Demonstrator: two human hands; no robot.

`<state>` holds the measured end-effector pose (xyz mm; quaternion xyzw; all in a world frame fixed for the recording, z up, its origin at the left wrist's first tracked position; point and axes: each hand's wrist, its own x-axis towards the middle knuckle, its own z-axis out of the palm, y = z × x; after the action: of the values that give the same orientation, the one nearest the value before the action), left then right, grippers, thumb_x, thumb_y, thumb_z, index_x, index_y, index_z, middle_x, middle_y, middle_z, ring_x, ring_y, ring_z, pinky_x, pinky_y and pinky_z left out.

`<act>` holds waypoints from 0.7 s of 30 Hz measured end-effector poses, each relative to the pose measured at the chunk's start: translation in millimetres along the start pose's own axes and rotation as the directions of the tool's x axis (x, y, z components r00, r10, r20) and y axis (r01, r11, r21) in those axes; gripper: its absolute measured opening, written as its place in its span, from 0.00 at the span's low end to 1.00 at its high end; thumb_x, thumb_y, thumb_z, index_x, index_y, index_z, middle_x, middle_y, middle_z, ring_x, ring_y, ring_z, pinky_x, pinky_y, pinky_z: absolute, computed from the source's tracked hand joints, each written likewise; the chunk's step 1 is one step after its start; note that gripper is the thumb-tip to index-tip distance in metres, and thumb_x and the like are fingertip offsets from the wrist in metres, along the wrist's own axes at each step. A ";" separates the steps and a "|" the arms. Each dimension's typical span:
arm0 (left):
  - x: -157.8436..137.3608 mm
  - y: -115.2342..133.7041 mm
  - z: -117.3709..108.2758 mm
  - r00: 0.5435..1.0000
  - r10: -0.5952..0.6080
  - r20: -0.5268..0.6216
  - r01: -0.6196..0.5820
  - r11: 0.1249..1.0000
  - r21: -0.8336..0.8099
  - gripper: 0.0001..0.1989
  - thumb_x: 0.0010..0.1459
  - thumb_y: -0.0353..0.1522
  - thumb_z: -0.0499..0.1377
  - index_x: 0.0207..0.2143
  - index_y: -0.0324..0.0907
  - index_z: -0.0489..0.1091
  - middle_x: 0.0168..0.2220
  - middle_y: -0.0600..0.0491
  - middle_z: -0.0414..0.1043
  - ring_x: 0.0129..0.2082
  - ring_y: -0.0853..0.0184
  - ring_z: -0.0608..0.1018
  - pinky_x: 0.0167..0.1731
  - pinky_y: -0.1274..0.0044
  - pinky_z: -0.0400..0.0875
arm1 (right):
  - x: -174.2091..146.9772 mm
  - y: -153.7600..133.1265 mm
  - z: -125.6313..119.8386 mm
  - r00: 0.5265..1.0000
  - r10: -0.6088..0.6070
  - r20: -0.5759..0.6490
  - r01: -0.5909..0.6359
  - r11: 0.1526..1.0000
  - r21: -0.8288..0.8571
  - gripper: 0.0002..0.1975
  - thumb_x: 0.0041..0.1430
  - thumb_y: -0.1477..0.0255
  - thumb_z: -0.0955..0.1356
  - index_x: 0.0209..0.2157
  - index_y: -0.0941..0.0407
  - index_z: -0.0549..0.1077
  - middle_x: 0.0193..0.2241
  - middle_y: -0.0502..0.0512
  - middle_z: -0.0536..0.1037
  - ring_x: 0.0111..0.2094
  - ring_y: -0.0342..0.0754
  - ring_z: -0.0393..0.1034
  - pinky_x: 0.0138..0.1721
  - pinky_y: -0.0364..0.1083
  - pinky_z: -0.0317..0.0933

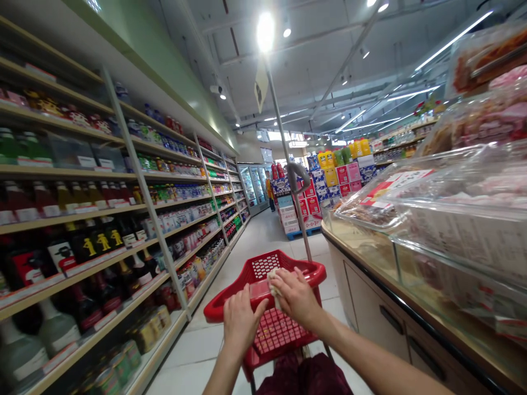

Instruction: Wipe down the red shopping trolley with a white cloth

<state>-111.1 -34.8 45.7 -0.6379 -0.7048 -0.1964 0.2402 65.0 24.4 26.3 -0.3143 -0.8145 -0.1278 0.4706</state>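
Observation:
A red plastic shopping cart [269,334] stands right in front of me, its basket walls full of small holes. On the left part of its handle rests my left hand [242,314], the fingers closed over the bar. My right hand [290,293] lies on the middle of the handle, closed on a crumpled pale cloth [274,285]. Between the two hands a clear-covered strip [258,289] of the handle shows. From the cart's far right side rises a grey pole [284,142] with a curved hook.
Shelves [164,230] of bottles and cans line the left. A counter [362,285] with plastic-packed food [461,192] runs close along the right. Stacked cartons [304,206] stand on a blue pallet ahead, near a person in yellow [269,189]. A tiled aisle [263,230] leads toward glass-door coolers [252,184].

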 end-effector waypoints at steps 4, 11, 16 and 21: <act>-2.4 0.2 1.8 0.999 0.030 -0.016 -0.031 0.999 -0.017 0.28 0.54 0.45 0.46 0.50 0.34 0.59 0.42 0.45 0.68 0.42 0.60 0.68 0.45 0.69 0.56 | -7.8 39.9 -16.4 0.963 0.261 -0.073 -0.267 0.958 -0.102 0.16 0.52 0.76 0.58 0.42 0.54 0.67 0.44 0.57 0.71 0.47 0.52 0.61 0.50 0.60 0.45; -3.8 16.2 4.1 0.999 0.012 -0.033 -0.013 1.000 -0.018 0.25 0.55 0.42 0.47 0.49 0.33 0.59 0.42 0.43 0.67 0.41 0.60 0.67 0.45 0.68 0.55 | 0.7 -13.5 6.6 0.996 -0.075 -0.048 0.077 0.996 0.052 0.19 0.52 0.76 0.59 0.46 0.55 0.65 0.50 0.56 0.65 0.52 0.49 0.55 0.53 0.52 0.46; -5.0 13.5 3.1 0.998 0.044 -0.035 -0.044 0.999 -0.024 0.27 0.55 0.44 0.47 0.50 0.32 0.58 0.43 0.43 0.67 0.43 0.60 0.66 0.46 0.68 0.55 | -6.8 30.2 -10.2 0.986 0.155 -0.054 -0.157 0.987 -0.038 0.17 0.53 0.76 0.58 0.45 0.54 0.65 0.45 0.56 0.70 0.48 0.51 0.60 0.51 0.59 0.44; -3.1 12.6 8.6 0.997 0.049 -0.058 -0.048 0.999 0.009 0.28 0.55 0.44 0.46 0.50 0.31 0.59 0.43 0.42 0.67 0.43 0.59 0.67 0.45 0.68 0.56 | -6.7 13.4 0.5 0.985 0.127 -0.115 -0.133 0.990 -0.047 0.17 0.52 0.77 0.58 0.44 0.56 0.66 0.48 0.57 0.67 0.51 0.50 0.56 0.51 0.54 0.46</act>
<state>-99.1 -30.9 36.5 -0.6480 -0.6825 -0.2064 0.2679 75.6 32.4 19.2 -0.3719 -0.7607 -0.1364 0.5142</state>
